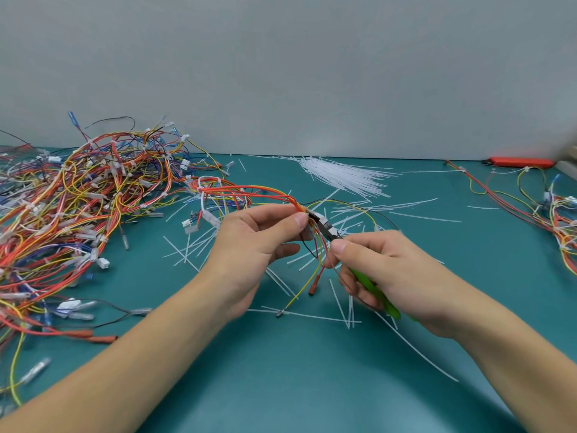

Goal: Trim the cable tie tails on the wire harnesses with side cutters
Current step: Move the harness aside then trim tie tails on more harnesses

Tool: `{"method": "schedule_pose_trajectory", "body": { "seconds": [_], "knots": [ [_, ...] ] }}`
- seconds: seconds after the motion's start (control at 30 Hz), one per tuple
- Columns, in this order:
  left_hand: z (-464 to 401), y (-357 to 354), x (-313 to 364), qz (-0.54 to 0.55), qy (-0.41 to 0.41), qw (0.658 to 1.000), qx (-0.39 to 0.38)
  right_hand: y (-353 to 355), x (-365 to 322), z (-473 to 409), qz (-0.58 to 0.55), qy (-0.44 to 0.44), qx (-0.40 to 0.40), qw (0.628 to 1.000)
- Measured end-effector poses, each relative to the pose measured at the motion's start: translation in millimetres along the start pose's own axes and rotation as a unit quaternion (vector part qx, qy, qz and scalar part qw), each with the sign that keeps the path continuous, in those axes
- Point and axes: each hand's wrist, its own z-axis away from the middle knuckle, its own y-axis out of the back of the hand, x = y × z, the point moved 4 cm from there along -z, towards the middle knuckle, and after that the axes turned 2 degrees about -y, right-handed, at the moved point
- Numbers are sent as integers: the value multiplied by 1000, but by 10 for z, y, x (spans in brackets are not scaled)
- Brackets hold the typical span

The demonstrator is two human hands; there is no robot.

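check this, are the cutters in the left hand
No, the right hand grips the green-handled cutters, while the left hand pinches the harness.

place: assembly workshop | evidence: teal bench mat (281,385), harness pile (71,214), cable ties (346,175)

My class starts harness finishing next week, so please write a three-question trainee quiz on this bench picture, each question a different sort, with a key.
1. True or false: the side cutters have green handles.
2. Which hand pinches the wire harness at the cutting spot? A) left hand B) right hand C) neither
3. Fill in: the bundle of uncut white cable ties lies near the ___ edge of the teal table.

Key: 1 true. 2 A. 3 far; it sits close to the wall, beyond both hands.
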Motion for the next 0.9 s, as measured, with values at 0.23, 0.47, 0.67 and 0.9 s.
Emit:
{"method": "schedule_pose_trajectory", "body": {
  "seconds": [0.23,0.47,0.67,0.9],
  "knots": [
    [9,-25,13,-3,14,1000,-19,97,-6,-23,-100,2,104,990],
    [198,-250,-83,-34,102,982,-156,201,-61,-9,-89,99,167,977],
    [389,-419,-275,-97,168,945,-262,68,-105,17,-117,134,137,974],
    [358,-367,-281,-145,154,943,-257,170,-29,-22,-167,83,142,972]
  ]
}}
